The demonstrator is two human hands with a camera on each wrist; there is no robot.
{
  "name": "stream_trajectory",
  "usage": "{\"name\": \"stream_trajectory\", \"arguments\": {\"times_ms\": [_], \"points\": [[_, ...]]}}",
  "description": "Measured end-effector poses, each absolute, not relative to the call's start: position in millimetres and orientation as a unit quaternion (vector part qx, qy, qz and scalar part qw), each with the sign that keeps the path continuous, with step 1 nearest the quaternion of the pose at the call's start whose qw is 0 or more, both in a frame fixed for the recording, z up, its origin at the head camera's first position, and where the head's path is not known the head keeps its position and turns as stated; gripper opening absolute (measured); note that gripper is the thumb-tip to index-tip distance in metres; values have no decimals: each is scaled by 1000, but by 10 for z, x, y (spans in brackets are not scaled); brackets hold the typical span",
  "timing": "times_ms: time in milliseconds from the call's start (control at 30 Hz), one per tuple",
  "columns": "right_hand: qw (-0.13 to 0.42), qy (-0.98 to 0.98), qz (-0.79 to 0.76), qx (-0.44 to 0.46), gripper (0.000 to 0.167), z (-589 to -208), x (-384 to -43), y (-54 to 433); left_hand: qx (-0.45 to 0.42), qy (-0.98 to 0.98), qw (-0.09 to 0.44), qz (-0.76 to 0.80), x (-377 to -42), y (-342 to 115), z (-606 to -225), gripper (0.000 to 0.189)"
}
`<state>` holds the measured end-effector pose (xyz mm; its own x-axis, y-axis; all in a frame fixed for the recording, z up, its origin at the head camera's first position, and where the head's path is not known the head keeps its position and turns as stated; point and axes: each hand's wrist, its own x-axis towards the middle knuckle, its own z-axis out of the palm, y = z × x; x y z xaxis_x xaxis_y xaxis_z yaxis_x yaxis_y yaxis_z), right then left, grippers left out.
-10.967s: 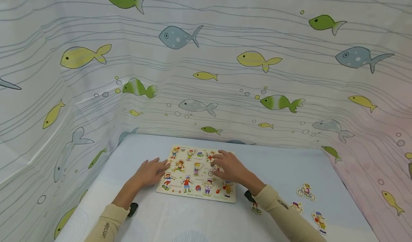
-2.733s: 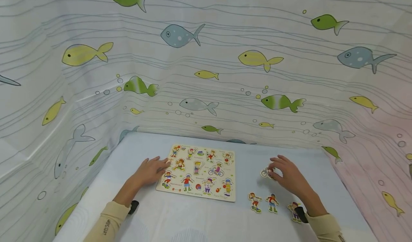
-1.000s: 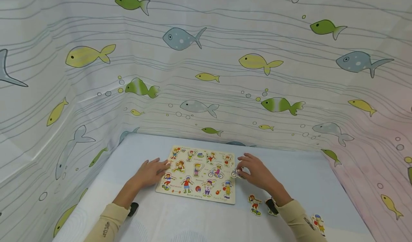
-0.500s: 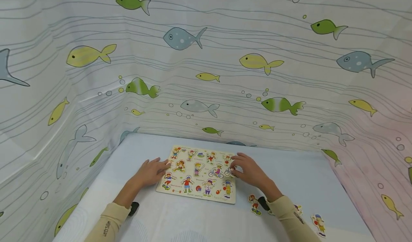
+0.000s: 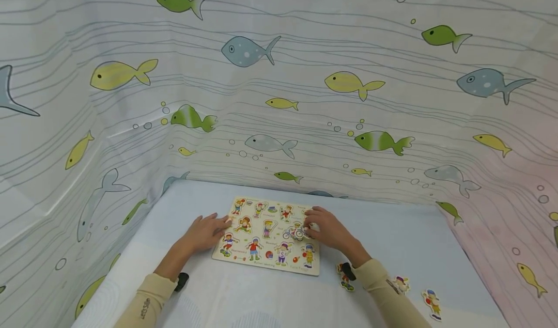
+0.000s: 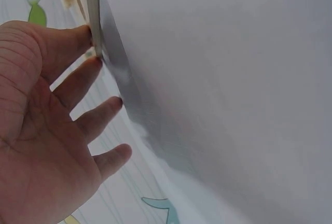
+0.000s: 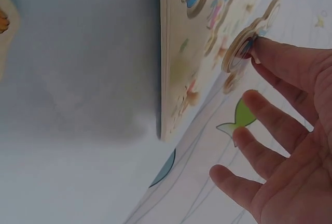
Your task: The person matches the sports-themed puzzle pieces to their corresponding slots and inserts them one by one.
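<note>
My right hand point(image 5: 329, 228) pinches a cyclist puzzle piece point(image 5: 296, 233) between thumb and index finger, over the right part of the puzzle board point(image 5: 279, 267). In the right wrist view the cyclist piece point(image 7: 239, 47) stands tilted just off the board face, its other end beyond my fingertips; the remaining fingers spread apart. At the board's left edge lies my left hand point(image 5: 204, 234). The left wrist view shows thumb and index fingertips touching the board edge point(image 6: 93, 11), other fingers extended. Printed sports figures cover the board.
Right of the board lie loose pieces: a skateboarder point(image 5: 346, 280) partly behind the wrist camera, a batter point(image 5: 400, 284) partly behind the sleeve, and a player in yellow point(image 5: 431, 304). A fish-patterned curtain point(image 5: 279, 124) encloses the table point(image 5: 375, 214) behind and at the sides.
My right hand picked up the cyclist piece from the table on the right and carried it left over the board, onto the printed cyclist. The left hand and board stayed put.
</note>
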<state>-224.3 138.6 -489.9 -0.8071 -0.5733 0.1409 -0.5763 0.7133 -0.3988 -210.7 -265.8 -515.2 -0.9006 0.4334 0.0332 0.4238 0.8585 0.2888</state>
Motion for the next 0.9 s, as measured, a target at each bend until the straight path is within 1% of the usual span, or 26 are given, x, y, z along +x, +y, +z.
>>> {"name": "stream_trajectory", "arguments": {"times_ms": [267,333,533,800,900], "points": [[16,-914,214,343,5,-4940,-2332,1254,224,963,11,151,-2096,-2639,-5118,38],[8,-917,211,338,5,-4943,-2354,1212,225,963,8,150,-2099,-2639,-5117,38],[-40,-928,205,310,6,-4953,-2384,1086,226,963,10,146,-2100,-2642,-5120,38],[-59,-937,180,292,4,-5086,-2435,1001,229,963,8,143,-2096,-2655,-5153,37],[-57,-939,172,291,3,-5121,-2444,986,227,963,7,147,-2095,-2653,-5154,37]]}}
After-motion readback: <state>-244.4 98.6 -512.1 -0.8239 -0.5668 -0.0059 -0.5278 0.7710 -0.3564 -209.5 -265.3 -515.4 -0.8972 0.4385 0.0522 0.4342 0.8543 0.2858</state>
